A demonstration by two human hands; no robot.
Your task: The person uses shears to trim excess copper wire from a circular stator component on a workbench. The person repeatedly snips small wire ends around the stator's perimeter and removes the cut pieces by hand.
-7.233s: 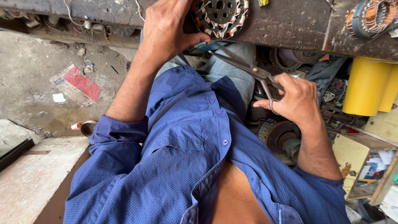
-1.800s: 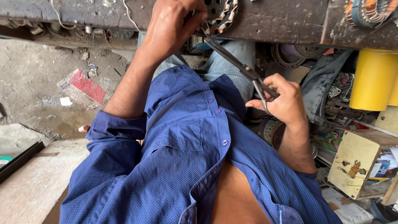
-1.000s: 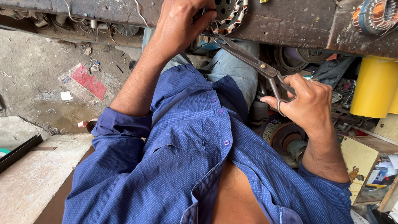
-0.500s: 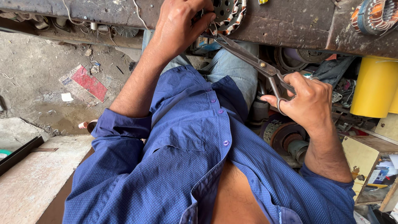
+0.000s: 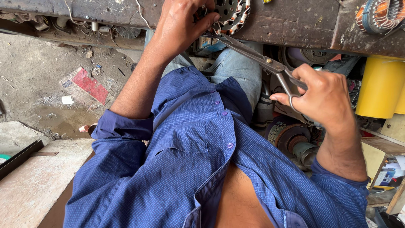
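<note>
My left hand [image 5: 182, 26] grips the edge of a round motor stator [image 5: 231, 13] with copper windings, which rests on a worn workbench [image 5: 291, 19] at the top of the view. My right hand [image 5: 325, 97] holds the handles of a long pair of metal scissors [image 5: 257, 58]. The scissor blades reach up and left to the stator, right beside the fingers of my left hand. My blue shirt fills the lower middle of the view.
A second wound stator [image 5: 379, 14] lies at the bench's top right. A yellow cylinder [image 5: 379, 86] stands at the right, with motor parts [image 5: 291, 139] below the bench. Dirt floor with a red scrap [image 5: 90, 84] lies left, a pale slab [image 5: 29, 185] at lower left.
The view and both hands have shifted only slightly. The scissors stay at the stator, with my right hand a little lower and further right than 1.8 s ago.
</note>
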